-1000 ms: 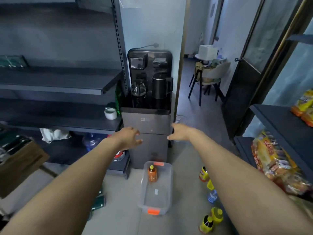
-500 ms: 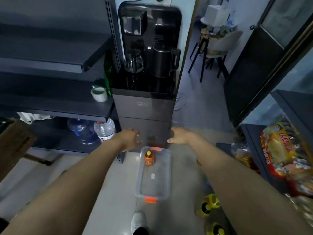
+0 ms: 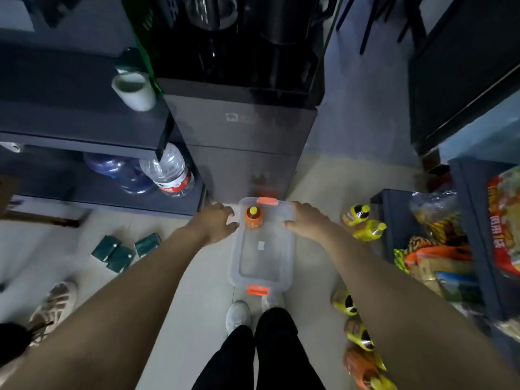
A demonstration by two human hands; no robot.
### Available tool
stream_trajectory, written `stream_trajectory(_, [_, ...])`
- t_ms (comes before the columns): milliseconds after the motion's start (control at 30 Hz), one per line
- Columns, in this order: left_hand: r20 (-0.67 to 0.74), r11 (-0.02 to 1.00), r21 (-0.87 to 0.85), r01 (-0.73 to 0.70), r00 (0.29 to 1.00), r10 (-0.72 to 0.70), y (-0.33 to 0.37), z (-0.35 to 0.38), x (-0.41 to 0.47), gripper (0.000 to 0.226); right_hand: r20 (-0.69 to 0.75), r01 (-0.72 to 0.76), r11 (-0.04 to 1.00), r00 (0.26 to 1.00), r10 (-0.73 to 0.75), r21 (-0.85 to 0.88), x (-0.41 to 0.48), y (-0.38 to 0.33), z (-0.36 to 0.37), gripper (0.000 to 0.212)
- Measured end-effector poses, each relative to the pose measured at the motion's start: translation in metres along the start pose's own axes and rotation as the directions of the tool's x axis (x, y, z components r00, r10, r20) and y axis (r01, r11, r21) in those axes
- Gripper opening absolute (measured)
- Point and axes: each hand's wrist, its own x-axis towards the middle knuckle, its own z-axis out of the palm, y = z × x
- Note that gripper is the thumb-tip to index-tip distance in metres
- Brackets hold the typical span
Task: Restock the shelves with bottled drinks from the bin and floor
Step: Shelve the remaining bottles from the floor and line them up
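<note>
Translucent smooth plastic bin [image 3: 267,266] with orange plastic clips [image 3: 268,201]; left of the bin, matt dark metal shelves [image 3: 70,119], glossy clear plastic water bottle [image 3: 168,173]; beneath it, pale smooth floor [image 3: 197,277].

Small shop stockroom, perhaps, metal shelving [image 3: 70,119], snack packets [image 3: 503,220], bottles [image 3: 368,229] on floor

2 bare forearms [image 3: 126,299], black trousers [image 3: 253,358], 2 pale sneakers [image 3: 237,315] (grey-white, rounded toes).

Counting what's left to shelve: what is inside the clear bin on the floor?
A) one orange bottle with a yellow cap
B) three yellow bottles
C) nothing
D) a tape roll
A: one orange bottle stands at the far end of the clear bin, the only bottle in it.
</note>
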Motion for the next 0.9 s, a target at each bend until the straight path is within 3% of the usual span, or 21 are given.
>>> stream_trajectory(500, [0.131, 0.974, -0.155, 0.163, 0.981, -0.143, -0.037, 0.143, 0.141, 0.045, 0.196, 0.051, 0.998, 0.98, -0.04, -0.049, 0.178, 0.044, 0.131, 0.062])
stream_trajectory(900, [0.123, 0.968, -0.155, 0.196, 0.976, -0.178, -0.12, 0.242, 0.251, 0.042, 0.15, 0.103, 0.99, 0.985, -0.087, -0.099, 0.308, 0.049, 0.231, 0.061])
